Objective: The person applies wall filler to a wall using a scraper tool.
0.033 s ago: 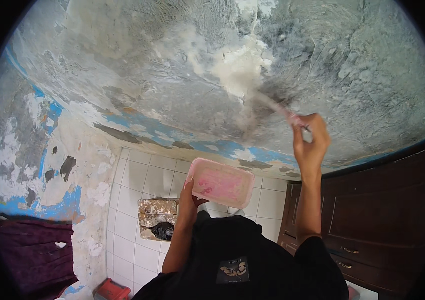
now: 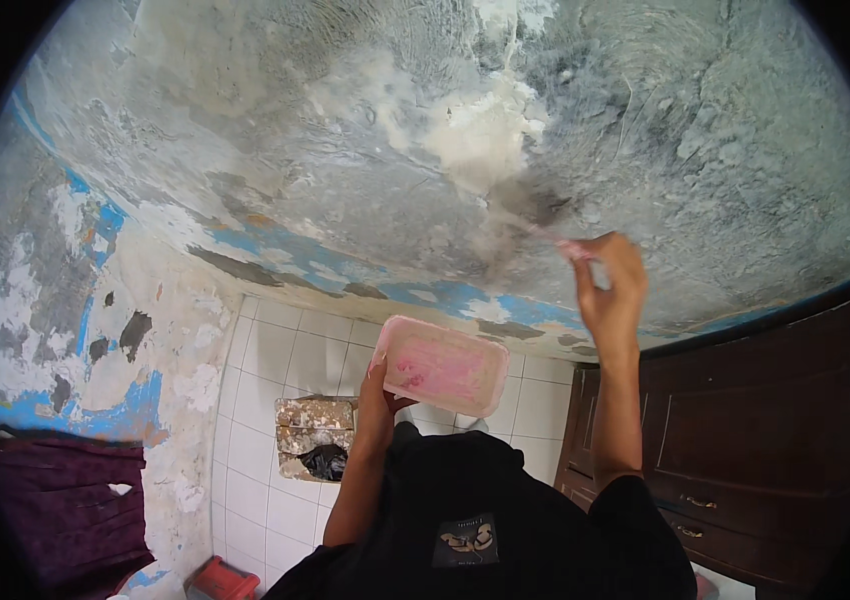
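Observation:
My left hand (image 2: 377,395) grips a pink plastic tray (image 2: 450,365) by its left side, low in front of my body, with pale and pink smears in it. Up at the right, my right hand (image 2: 607,280) is closed round the pink handle of a slender tool (image 2: 565,243), raised against the mottled grey wall (image 2: 665,130). The tool's far end is smeared by motion, so I cannot tell its exact shape or whether it touches the surface. Just above that end is a cream patch (image 2: 480,140) with a darker grey area beside it.
Below is a white tiled floor (image 2: 265,340) with a stained block-like step (image 2: 300,435) and black plastic (image 2: 325,462). A dark wooden cabinet (image 2: 715,420) stands at right. A peeling side wall (image 2: 175,350) with purple cloth (image 2: 55,490) is at left, a red container (image 2: 220,580) below.
My right hand and the tool have shifted slightly down and to the left. My left hand and the pink tray look the same.

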`<state>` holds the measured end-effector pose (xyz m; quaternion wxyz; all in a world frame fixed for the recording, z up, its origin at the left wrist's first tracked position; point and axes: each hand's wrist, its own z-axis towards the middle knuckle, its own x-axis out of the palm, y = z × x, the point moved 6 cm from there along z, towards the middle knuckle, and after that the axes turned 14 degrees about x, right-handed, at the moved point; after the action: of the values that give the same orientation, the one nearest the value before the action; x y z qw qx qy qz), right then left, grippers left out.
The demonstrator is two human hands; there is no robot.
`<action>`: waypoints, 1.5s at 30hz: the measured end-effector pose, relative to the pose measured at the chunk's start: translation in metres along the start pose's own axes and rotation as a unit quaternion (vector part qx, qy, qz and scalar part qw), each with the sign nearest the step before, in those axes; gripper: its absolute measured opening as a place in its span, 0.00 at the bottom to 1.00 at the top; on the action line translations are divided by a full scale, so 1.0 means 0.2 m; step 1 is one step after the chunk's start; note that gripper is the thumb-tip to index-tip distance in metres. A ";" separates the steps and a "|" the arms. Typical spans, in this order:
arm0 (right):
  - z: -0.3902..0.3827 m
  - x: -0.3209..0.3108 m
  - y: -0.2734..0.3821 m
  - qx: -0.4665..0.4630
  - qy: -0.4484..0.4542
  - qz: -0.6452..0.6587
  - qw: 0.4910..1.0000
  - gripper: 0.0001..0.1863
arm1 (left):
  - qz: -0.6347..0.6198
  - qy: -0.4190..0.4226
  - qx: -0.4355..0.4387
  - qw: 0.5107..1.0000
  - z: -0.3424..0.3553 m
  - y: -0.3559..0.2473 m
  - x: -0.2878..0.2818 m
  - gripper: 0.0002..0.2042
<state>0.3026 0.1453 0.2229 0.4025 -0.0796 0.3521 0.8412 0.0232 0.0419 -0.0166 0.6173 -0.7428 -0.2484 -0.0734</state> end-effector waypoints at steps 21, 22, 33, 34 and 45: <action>0.56 -0.12 0.34 -0.153 -0.068 -0.112 0.980 0.13 | 0.014 0.027 -0.006 1.000 0.01 -0.01 -0.04 0.31; 0.56 -0.17 0.37 -0.163 -0.121 -0.085 0.975 0.11 | 0.015 0.028 -0.007 0.999 0.02 0.00 -0.03 0.31; -0.26 -0.08 0.03 0.213 0.235 0.129 0.939 0.05 | 0.020 0.025 -0.011 0.999 0.03 0.01 0.04 0.29; -0.36 -0.05 0.03 0.266 0.270 0.142 0.914 0.06 | 0.024 0.024 -0.012 0.999 0.04 0.02 0.04 0.29; -0.62 -0.13 0.02 0.175 0.258 0.012 0.950 0.07 | 0.041 0.101 -0.030 0.994 0.07 0.19 0.24 0.30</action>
<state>0.2987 0.0459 0.1456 0.2951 -0.2183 0.5863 0.7222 0.0799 0.0636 -0.0332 0.6193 -0.7592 -0.1520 -0.1299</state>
